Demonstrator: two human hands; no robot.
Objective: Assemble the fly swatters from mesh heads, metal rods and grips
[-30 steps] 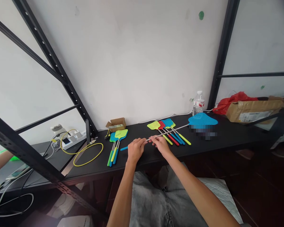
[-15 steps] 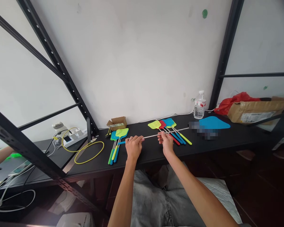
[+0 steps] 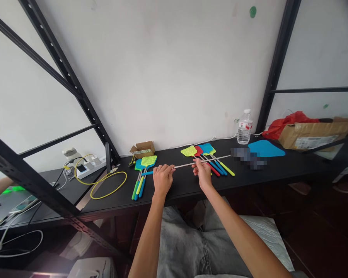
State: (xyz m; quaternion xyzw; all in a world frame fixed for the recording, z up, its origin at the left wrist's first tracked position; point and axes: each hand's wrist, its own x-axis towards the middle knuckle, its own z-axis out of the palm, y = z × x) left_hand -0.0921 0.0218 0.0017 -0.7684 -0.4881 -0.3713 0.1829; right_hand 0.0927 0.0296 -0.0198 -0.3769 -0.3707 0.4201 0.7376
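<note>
My left hand (image 3: 162,178) is closed round the blue handle (image 3: 147,173) of a fly swatter, whose end sticks out to the left. The swatter's thin metal rod (image 3: 185,165) runs right and passes through the fingers of my right hand (image 3: 202,173), which are pinched on it. Farther right the rod enters a pixelated patch. Beyond it lies a flat blue shape (image 3: 266,148), roughly in line with the rod; the patch hides whether they join. Several swatters with yellow, red and blue heads (image 3: 207,149) lie behind my right hand. More swatters (image 3: 142,181) lie left of my left hand.
On the black table (image 3: 110,204) are a small open cardboard box (image 3: 143,149), a yellow cable loop (image 3: 108,185) and a water bottle (image 3: 244,128). A larger carton (image 3: 316,136) with red plastic stands right. Black metal posts (image 3: 60,61) frame both sides. Another person's arm (image 3: 0,189) shows far left.
The blue flat shape has shifted slightly right, away from my hands. A little more of the blue handle shows left of my left hand. Both hands keep their hold; the view moved slightly.
</note>
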